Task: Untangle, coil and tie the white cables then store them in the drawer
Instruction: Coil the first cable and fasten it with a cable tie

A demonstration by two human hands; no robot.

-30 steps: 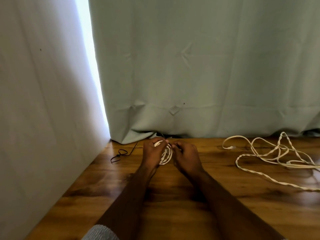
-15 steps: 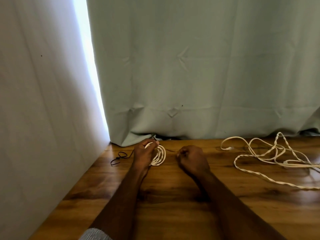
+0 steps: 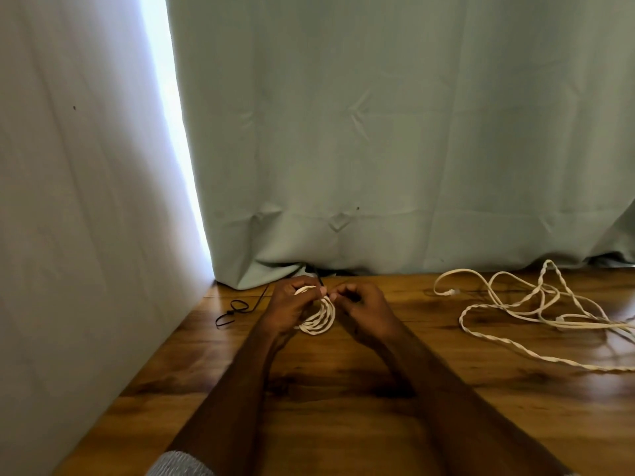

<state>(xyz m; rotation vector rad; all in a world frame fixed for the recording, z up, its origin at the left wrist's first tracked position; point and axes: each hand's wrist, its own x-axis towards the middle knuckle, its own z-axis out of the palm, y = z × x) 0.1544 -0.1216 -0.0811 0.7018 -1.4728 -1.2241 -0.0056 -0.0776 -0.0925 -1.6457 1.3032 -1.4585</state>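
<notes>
A small coil of white cable hangs between my hands above the wooden table. My left hand grips the coil's left side with fingers closed over its top. My right hand is closed at the coil's upper right, pinching what looks like a thin black tie that sticks up between the two hands. A second white cable lies loose and tangled on the table at the right, partly twisted on itself. No drawer is in view.
A black tie lies on the table left of my left hand, near the corner. A pale green curtain hangs along the table's back edge, and a white cloth wall closes off the left side.
Half a second ago my right hand was a fist apart from the coil. It has moved back to the coil, and the coil now hangs a little lower and nearer me.
</notes>
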